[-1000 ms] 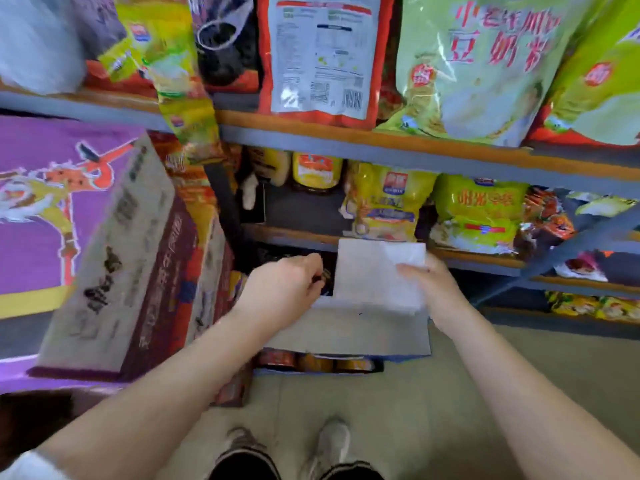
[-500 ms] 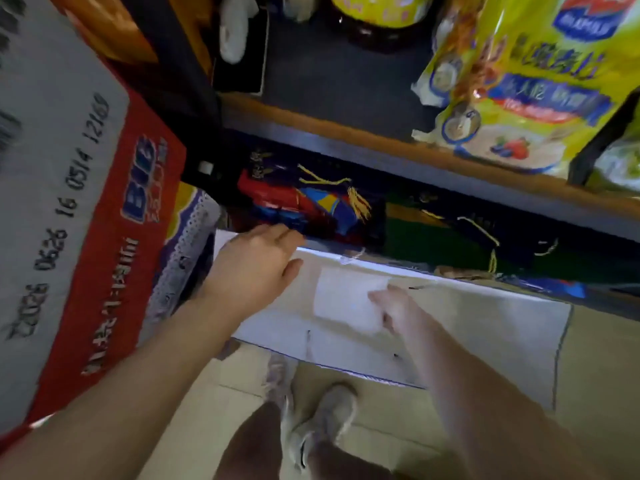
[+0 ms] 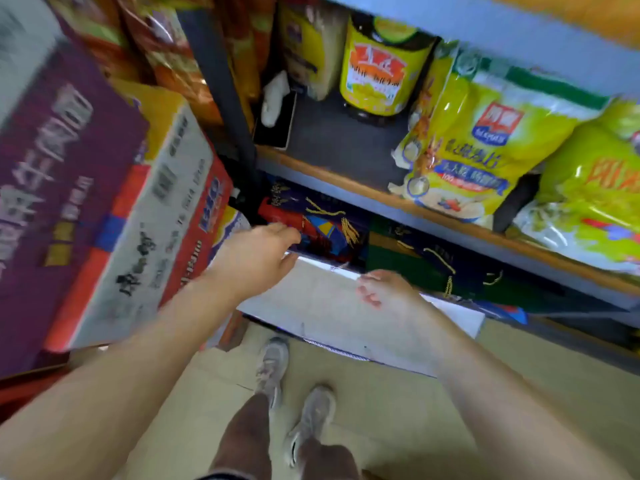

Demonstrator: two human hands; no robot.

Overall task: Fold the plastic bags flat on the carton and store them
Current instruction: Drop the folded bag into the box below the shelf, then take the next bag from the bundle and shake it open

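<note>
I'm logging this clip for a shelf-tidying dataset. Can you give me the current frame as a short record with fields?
setting: shop shelving with packaged goods, blurred by motion
work surface: pale carton in front of the lowest shelf
left hand: open, reaching past the carton's far edge toward the lower shelf
right hand: fingers curled, over the carton top
plastic bag: cannot be made out on the carton
upper shelf: yellow can, yellow-green pouch
left side: stacked boxes

left hand (image 3: 256,258) over carton (image 3: 322,306) | right hand (image 3: 384,289) on carton
</note>
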